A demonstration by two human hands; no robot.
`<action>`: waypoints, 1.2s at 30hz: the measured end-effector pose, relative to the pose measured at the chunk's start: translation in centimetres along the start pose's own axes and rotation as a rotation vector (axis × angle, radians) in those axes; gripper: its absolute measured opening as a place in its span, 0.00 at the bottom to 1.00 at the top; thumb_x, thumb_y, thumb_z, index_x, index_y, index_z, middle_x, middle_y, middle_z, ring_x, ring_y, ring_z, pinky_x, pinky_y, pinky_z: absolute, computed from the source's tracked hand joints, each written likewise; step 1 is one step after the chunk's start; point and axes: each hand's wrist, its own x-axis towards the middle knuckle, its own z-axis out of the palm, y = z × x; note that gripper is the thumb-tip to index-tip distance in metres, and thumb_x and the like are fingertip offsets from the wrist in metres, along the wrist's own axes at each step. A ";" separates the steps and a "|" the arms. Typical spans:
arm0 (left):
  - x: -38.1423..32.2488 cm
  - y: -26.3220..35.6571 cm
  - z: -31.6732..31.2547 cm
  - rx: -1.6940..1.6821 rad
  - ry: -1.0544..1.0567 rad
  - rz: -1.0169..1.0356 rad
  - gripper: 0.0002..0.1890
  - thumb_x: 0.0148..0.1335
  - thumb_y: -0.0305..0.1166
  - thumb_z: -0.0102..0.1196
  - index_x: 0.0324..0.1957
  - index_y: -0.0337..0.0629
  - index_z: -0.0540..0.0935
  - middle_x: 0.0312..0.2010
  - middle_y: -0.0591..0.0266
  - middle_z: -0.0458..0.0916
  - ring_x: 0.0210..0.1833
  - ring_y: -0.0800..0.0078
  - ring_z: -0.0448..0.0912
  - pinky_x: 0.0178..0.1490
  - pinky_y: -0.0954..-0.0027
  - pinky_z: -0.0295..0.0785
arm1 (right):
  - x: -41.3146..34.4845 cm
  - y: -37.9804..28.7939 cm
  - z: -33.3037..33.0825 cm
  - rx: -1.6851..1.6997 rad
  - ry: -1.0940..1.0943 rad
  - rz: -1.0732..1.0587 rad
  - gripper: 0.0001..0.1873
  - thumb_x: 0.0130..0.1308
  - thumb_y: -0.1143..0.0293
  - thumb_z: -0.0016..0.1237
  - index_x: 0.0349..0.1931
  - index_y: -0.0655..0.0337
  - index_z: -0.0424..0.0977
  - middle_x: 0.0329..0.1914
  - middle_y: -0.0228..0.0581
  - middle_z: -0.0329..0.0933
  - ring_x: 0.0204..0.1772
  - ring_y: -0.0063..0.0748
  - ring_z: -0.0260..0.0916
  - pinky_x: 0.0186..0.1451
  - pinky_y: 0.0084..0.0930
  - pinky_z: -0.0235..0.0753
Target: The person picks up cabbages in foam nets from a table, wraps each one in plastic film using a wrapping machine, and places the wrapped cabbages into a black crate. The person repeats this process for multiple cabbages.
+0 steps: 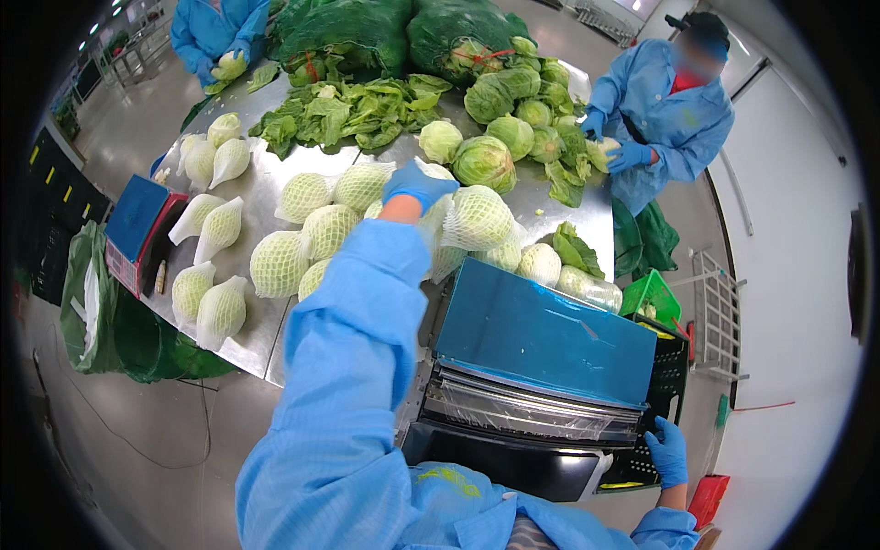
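My left hand, in a blue glove, reaches across the table onto cabbages in white foam netting. It touches a netted cabbage; its fingertips are hidden, so its grip cannot be judged. Just right of it lies a larger netted cabbage, with another netted cabbage to its left. My right hand, gloved too, is beside the right end of a film-wrapping machine, above a black crate. Its fingers are apart and nothing shows in them. Clear film spans the machine's front.
Loose leaves, bare cabbages and green mesh sacks cover the table's far side. Co-workers handle cabbages at far left and right. A blue-topped box stands left; a wrapped cabbage lies behind the machine.
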 end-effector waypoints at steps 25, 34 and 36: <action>-26.2 10.3 14.8 -0.874 -0.388 0.358 0.46 0.57 0.35 0.67 0.71 0.28 0.56 0.62 0.45 0.68 0.61 0.62 0.73 0.59 0.63 0.73 | 7.4 -24.7 8.3 1.066 -0.210 -0.547 0.47 0.70 0.57 0.51 0.75 0.70 0.35 0.77 0.57 0.46 0.78 0.45 0.46 0.78 0.36 0.49; -25.4 10.8 15.6 -0.260 -0.236 0.389 0.50 0.61 0.57 0.59 0.70 0.24 0.55 0.67 0.32 0.58 0.69 0.48 0.62 0.72 0.58 0.57 | 8.4 -18.2 5.9 0.852 -0.344 -0.696 0.51 0.65 0.41 0.50 0.75 0.66 0.41 0.65 0.64 0.65 0.66 0.56 0.67 0.67 0.39 0.67; -25.5 9.6 15.0 -0.348 -0.259 0.332 0.46 0.64 0.54 0.57 0.70 0.24 0.56 0.68 0.38 0.58 0.68 0.54 0.64 0.71 0.61 0.59 | 8.8 -17.7 5.7 0.849 -0.342 -0.734 0.50 0.65 0.41 0.51 0.74 0.66 0.44 0.62 0.64 0.68 0.65 0.56 0.68 0.66 0.39 0.67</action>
